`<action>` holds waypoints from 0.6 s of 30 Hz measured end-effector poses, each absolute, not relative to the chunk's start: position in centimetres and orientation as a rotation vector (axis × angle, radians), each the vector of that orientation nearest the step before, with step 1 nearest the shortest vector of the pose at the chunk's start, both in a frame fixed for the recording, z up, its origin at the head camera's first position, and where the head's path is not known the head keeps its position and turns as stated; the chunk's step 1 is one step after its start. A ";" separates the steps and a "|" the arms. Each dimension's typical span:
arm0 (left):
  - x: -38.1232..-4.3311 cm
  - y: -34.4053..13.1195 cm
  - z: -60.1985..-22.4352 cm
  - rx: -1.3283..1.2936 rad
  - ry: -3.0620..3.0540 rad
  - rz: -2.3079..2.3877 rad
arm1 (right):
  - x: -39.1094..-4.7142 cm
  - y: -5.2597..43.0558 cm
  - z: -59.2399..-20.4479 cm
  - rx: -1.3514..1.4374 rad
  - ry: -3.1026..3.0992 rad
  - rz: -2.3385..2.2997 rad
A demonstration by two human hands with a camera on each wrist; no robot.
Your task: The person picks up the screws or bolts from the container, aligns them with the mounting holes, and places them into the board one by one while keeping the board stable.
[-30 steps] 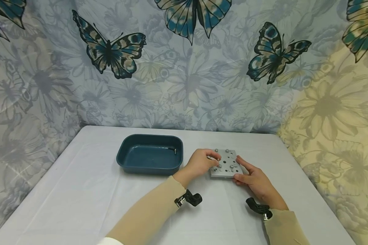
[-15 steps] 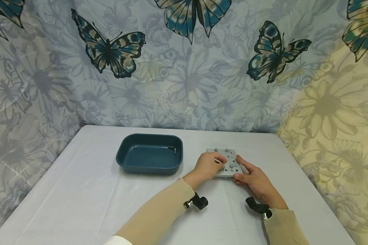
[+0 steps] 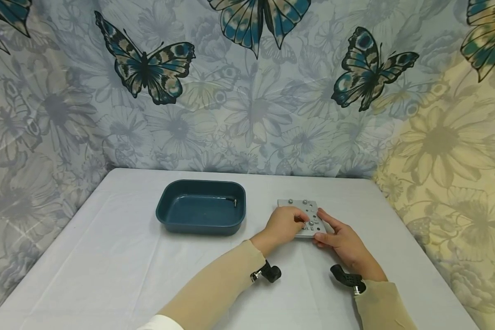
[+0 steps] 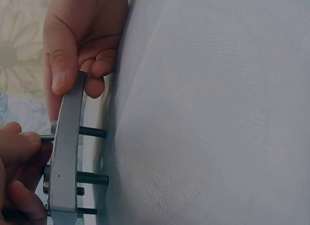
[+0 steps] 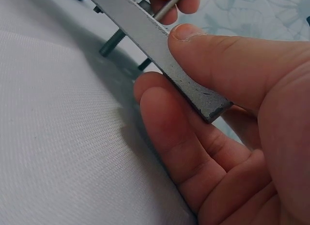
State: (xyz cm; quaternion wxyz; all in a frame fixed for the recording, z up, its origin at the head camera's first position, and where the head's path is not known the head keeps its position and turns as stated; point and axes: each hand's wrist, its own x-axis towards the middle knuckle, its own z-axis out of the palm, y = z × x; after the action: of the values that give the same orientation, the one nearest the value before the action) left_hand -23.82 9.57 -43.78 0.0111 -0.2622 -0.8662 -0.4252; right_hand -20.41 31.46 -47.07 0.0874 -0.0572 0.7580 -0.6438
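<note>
A flat metal plate (image 3: 312, 207) with holes and several screws lies near the middle right of the table in the head view. Threaded screw shanks (image 4: 93, 178) stick out of its underside in the left wrist view. My right hand (image 3: 346, 243) grips the plate's right edge, thumb on top and fingers below. My left hand (image 3: 282, 224) pinches a thin metal rod (image 5: 170, 6) above the plate. In the left wrist view the rod meets the plate's top face beside a screw head; its far end is hidden by my fingers.
A dark teal tray (image 3: 200, 228) stands left of the plate, with a small metal piece (image 3: 235, 202) inside near its right wall. White cloth covers the table (image 3: 107, 256). A butterfly-patterned curtain (image 3: 255, 114) hangs behind.
My left hand has moved right across the plate, from its left side toward the screw at the lower right. My right hand stays at the plate's edge.
</note>
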 end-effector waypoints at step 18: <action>-23.4 9.2 -43.1 -0.621 -2.616 -1.667 | -20.4 31.4 -46.9 -0.153 2.304 -1.864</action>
State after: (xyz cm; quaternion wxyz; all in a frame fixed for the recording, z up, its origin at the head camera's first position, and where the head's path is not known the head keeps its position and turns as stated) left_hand -23.41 9.21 -43.05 -0.0109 -0.1964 -0.8268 -0.5270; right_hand -20.41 31.44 -46.95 0.0871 -0.0513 0.7735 -0.6257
